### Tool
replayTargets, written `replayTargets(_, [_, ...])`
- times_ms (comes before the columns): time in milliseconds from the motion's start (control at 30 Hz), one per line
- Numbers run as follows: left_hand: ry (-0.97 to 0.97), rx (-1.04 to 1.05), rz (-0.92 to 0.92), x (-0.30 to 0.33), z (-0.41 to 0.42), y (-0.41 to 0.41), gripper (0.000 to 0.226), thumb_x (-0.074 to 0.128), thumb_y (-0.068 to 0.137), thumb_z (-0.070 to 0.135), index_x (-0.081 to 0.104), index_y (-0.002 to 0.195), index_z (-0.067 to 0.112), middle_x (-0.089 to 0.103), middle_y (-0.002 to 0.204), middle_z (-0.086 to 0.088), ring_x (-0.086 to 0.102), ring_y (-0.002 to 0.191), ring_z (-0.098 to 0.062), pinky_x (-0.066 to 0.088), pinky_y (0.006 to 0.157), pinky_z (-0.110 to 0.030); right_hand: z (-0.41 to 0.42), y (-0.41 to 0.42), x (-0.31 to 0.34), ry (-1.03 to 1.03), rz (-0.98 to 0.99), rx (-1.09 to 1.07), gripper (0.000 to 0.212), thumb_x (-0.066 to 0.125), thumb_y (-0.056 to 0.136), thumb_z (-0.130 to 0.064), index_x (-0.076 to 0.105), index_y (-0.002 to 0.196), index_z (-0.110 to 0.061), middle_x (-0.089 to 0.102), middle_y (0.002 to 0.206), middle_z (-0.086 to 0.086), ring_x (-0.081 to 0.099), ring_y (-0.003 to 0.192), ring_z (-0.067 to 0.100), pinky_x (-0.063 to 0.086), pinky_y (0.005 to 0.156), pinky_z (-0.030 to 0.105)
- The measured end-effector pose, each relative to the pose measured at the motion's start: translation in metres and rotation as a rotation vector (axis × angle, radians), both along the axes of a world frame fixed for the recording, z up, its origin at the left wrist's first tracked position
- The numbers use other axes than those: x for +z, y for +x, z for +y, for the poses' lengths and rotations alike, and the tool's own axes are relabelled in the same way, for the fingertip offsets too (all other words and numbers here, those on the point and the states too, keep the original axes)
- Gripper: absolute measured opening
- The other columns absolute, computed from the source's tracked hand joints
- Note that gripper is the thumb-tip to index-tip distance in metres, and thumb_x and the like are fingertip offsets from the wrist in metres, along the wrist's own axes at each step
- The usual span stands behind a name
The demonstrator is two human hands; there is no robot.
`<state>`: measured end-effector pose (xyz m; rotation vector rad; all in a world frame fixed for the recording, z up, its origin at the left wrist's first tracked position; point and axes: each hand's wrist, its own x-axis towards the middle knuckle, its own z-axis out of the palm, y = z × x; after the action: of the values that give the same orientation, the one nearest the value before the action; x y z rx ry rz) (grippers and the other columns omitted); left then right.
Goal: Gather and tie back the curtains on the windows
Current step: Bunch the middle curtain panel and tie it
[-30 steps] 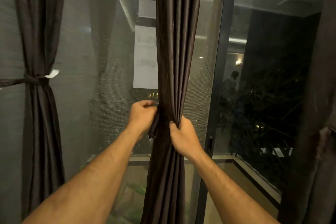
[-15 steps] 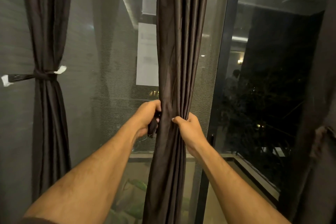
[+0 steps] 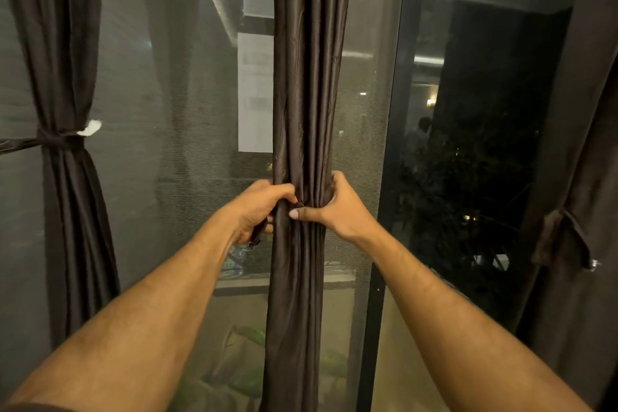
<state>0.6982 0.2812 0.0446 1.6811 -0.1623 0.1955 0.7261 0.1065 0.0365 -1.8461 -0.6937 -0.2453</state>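
Between both hands [image 3: 337, 207]: curtain [image 3: 309, 84] bunched, hanging vertical.

The middle curtain [image 3: 311, 77] is dark cloth with a faint sheen, before glossy window glass [image 3: 187, 77] framed in matt dark metal [image 3: 399, 110].

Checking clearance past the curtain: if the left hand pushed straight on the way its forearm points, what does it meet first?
Probably the mesh-screened window pane just behind. The left hand grips a dark strap end beside the gathered middle curtain, with nothing visible between knuckles and pane. Depth is unclear from this view.
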Motion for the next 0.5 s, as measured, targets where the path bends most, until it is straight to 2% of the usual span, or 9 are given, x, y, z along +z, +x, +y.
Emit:
replayTargets(100, [0.021, 0.021, -0.003, 0.002, -0.001, 0.000, 0.033, 0.059, 0.087, 0.009, 0.057, 0.056, 0.019, 0.040, 0.044, 0.003, 0.030, 0.033, -0.009, 0.028, 0.037, -0.012, -0.006, 0.001, 0.002, -0.011, 0.010, 0.143, 0.046, 0.088, 0.079, -0.008, 0.069, 0.121, -0.010, 0.078, 0.107, -0.007, 0.074, 0.100, 0.004, 0.058, 0.088, 0.019])
replayTargets(167, [0.026, 0.054, 0.006, 0.001, -0.002, 0.001, 0.019, 0.059, 0.088, 0.013, 0.056, 0.071, 0.017, 0.043, 0.044, 0.004, 0.035, 0.033, -0.008, 0.028, 0.038, -0.013, -0.010, 0.001, -0.002, 0.053, 0.058, 0.171, 0.031, 0.082, 0.088, -0.017, 0.074, 0.116, -0.010, 0.080, 0.103, -0.001, 0.077, 0.095, 0.014, 0.060, 0.081, 0.027])
replayTargets(233, [0.029, 0.094, 0.018, 0.000, -0.001, 0.002, 0.009, 0.060, 0.089, 0.017, 0.057, 0.081, 0.017, 0.052, 0.047, 0.005, 0.044, 0.035, -0.008, 0.031, 0.040, -0.014, -0.017, 0.000, -0.009, 0.110, 0.144, 0.167, 0.035, 0.071, 0.096, -0.032, 0.073, 0.114, -0.001, 0.077, 0.084, -0.004, 0.072, 0.074, 0.015, 0.056, 0.079, 0.042])
replayTargets(300, [0.031, 0.116, 0.026, -0.001, 0.001, 0.005, 0.006, 0.062, 0.088, 0.020, 0.060, 0.088, 0.015, 0.060, 0.052, 0.004, 0.053, 0.041, -0.009, 0.036, 0.043, -0.018, -0.022, -0.001, -0.016, 0.152, 0.215, 0.195, 0.040, 0.061, 0.103, -0.035, 0.070, 0.107, 0.004, 0.066, 0.064, -0.010, 0.061, 0.061, 0.007, 0.055, 0.081, 0.046])
replayTargets(367, [0.025, 0.144, 0.013, -0.002, 0.000, 0.006, 0.014, 0.064, 0.089, 0.020, 0.064, 0.097, 0.009, 0.069, 0.061, 0.001, 0.062, 0.049, -0.012, 0.041, 0.044, -0.021, -0.018, -0.005, -0.023, 0.176, 0.221, 0.234, 0.026, 0.058, 0.105, -0.026, 0.073, 0.088, -0.015, 0.063, 0.061, -0.013, 0.062, 0.061, 0.005, 0.059, 0.079, 0.045])
replayTargets(400, [0.007, 0.159, -0.012, -0.003, -0.002, 0.008, 0.017, 0.064, 0.090, 0.019, 0.067, 0.101, 0.007, 0.072, 0.066, 0.000, 0.066, 0.051, -0.012, 0.043, 0.043, -0.020, -0.013, -0.007, -0.026, 0.195, 0.211, 0.233, 0.032, 0.060, 0.104, -0.019, 0.072, 0.075, -0.025, 0.063, 0.064, -0.013, 0.064, 0.066, 0.007, 0.060, 0.076, 0.043])
replayTargets(433, [-0.027, 0.179, -0.049, -0.005, -0.005, 0.009, 0.017, 0.063, 0.091, 0.016, 0.069, 0.104, 0.007, 0.075, 0.070, -0.001, 0.067, 0.052, -0.011, 0.043, 0.042, -0.019, -0.007, -0.010, -0.027, 0.218, 0.197, 0.223, 0.038, 0.063, 0.102, -0.013, 0.071, 0.068, -0.028, 0.064, 0.068, -0.011, 0.067, 0.072, 0.009, 0.062, 0.072, 0.042])
replayTargets(500, [-0.089, 0.241, -0.115, -0.013, -0.011, 0.011, 0.014, 0.063, 0.093, 0.012, 0.070, 0.104, 0.009, 0.075, 0.078, -0.005, 0.064, 0.053, -0.012, 0.043, 0.042, -0.019, 0.004, -0.013, -0.031, 0.256, 0.174, 0.192, 0.035, 0.067, 0.098, -0.006, 0.072, 0.070, -0.026, 0.068, 0.077, -0.008, 0.071, 0.079, 0.011, 0.064, 0.069, 0.044])
